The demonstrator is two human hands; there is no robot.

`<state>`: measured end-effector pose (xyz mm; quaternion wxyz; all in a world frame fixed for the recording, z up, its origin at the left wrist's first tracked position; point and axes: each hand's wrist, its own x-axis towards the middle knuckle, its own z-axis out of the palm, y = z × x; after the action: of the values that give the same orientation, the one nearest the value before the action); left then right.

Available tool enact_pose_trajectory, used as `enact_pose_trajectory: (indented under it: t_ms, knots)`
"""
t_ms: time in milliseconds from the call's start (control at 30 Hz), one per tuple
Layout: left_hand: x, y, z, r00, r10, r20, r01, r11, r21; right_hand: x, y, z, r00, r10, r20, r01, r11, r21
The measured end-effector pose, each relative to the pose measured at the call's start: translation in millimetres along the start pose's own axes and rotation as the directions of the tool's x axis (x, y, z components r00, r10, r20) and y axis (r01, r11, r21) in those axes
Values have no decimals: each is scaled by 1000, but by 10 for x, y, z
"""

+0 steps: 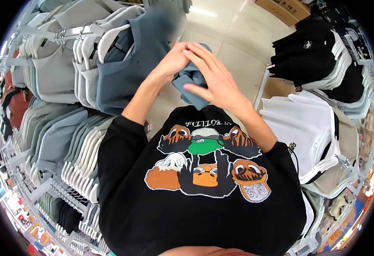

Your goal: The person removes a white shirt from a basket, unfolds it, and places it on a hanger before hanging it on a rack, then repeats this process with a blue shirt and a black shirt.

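Note:
In front of my chest a bunched blue-grey garment [192, 99] hangs between my two hands, its fabric folded over itself. My left hand [177, 59] is closed on its upper left side, with the fingertips hidden under my other hand. Across the top and right side lies my right hand [214, 74], its fingers bent over the cloth and its thumb against the folded front. Just left of them, a larger blue-grey garment [146, 51] hangs on a white hanger [106, 42] at the end of the rail.
Racks of grey shirts [59, 72], green-grey shirts [63, 132] and white hangers [82, 181] line the left. Black shirts [300, 53] and white shirts [300, 123] hang at right. A tiled floor [238, 47] runs between, with a cardboard box [283, 10] at the far end.

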<state>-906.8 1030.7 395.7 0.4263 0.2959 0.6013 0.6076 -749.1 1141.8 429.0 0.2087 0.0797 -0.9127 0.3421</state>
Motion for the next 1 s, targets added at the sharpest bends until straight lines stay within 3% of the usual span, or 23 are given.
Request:
enact_pose_trajectory:
  t_ms: [33,67,100,133,167,233,267,300,367,400,433,467,500,533,567,633,700,767,833,933,1000]
  knots:
    - [-20,10,15,1000,-3,-15,3,1000,-1,0,54,81,1000,1,-31,-2,1000,-24]
    - [-32,35,16,987,-142,-77,130,982,-135,-24,117,169,1000,-6,-24,6,1000,-14]
    - [-51,63,3,953,-281,-118,240,931,-274,-62,194,244,986,113,-123,-106,993,56]
    - [-88,80,-24,953,-284,-107,233,911,-340,-90,265,291,949,236,-207,-211,968,135]
    - [-123,94,-50,951,-286,-119,231,910,-344,-121,351,295,952,231,-198,-206,968,142]
    - [-191,135,-93,943,-291,-161,246,937,-249,-120,422,242,947,312,-76,-297,941,162]
    - [-239,171,-125,933,-327,-148,288,928,-238,-103,426,264,948,260,-182,-232,959,161]
    - [-272,207,-146,931,-330,-159,287,927,-241,-58,395,221,951,255,-174,-227,959,168]
    - [-328,256,-190,945,-232,-232,248,968,43,26,376,113,925,379,1,-377,920,108]
    - [-383,187,-145,961,-56,-271,82,993,88,81,360,85,928,372,10,-371,922,116]
    - [-438,171,-205,982,134,-131,-81,933,350,144,352,60,887,459,54,-455,848,271]
    - [-523,147,-231,989,135,-58,-92,878,470,209,351,19,838,535,112,-529,742,412]
    - [-638,266,-189,992,122,16,-109,808,579,284,370,-63,838,532,118,-529,740,415]
    - [-702,426,-189,999,-25,37,-9,695,719,370,409,-168,817,547,186,-574,735,360]
    - [-738,377,-257,999,-29,30,-2,697,717,426,447,-247,789,561,251,-615,729,301]
    - [-771,277,-474,996,74,40,-75,566,821,472,530,-351,807,535,249,-589,750,301]
    - [-846,218,-723,997,76,-21,-32,629,777,507,613,-511,794,403,456,-542,808,231]
    - [-931,210,-867,994,97,-56,-27,693,721,533,608,-646,779,347,522,-515,829,218]
    - [-962,219,-947,984,168,-54,-84,718,691,567,706,-726,686,212,696,-478,852,213]
    - [-975,206,-1001,985,109,-130,8,736,677,611,674,-788,735,253,629,-419,899,128]
    - [-943,168,-1042,965,219,-143,-40,661,749,652,705,-832,770,293,566,-369,929,21]
